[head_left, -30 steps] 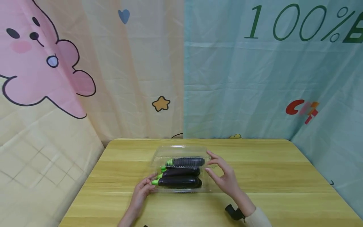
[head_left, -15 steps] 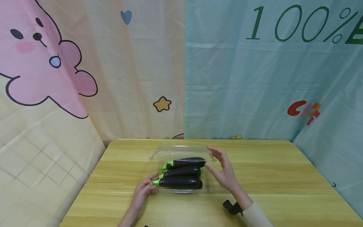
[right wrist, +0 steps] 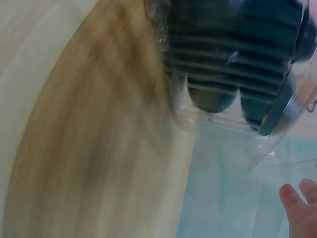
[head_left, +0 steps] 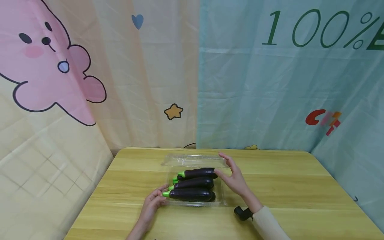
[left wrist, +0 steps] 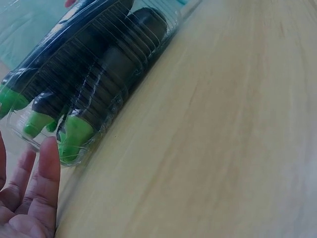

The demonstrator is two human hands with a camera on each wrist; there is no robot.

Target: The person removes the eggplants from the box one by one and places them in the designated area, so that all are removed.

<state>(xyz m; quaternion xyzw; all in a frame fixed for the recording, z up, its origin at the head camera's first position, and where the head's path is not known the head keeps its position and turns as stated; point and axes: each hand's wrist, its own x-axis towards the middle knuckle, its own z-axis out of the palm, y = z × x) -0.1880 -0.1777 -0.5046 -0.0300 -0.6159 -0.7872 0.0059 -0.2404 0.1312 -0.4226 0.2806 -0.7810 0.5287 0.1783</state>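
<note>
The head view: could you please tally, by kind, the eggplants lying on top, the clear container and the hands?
Top eggplants: 3
Clear container: 1
Hands: 2, the left hand and the right hand
Total: 6
More eggplants show beneath, too hidden to count surely.

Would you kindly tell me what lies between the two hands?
The clear box with eggplants lies between them, as the head view shows.

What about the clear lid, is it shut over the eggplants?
No, the head view shows the clear lid standing open at the far side, with the eggplants uncovered.
</note>
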